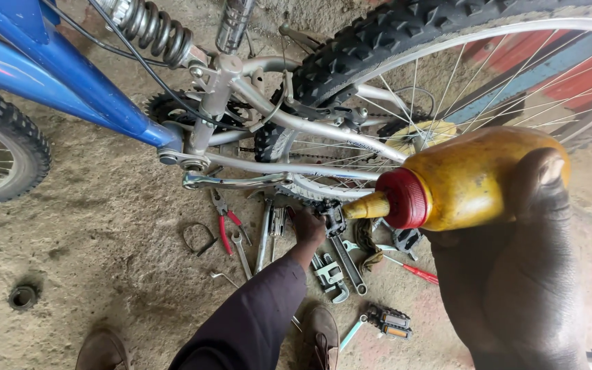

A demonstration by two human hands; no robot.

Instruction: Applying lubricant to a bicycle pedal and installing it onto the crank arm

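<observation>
Head view looks down on a blue bicycle (70,82) standing over a rough concrete floor (104,233). At the right of the frame, the right hand (515,267) is wrapped tight around a yellow oil bottle (474,178), thumb pressed over its top side; the bottle lies nearly level, and its red cap (403,199) and yellow nozzle (364,206) point left toward the chain area near the middle of the picture. At the centre, the left hand (308,227), reaching out from a dark sleeve (255,315), rests on a black pedal (331,217) just below the silver frame tubes; whether its fingers close around the pedal I cannot tell. The rear wheel (460,62) with its knobby tyre fills the upper right. On the floor below the hands lie red-handled pliers (224,223), several spanners (241,250), a pipe wrench (330,274) and a loose pedal (388,321). Two brown shoes (320,336) show at the bottom edge.
</observation>
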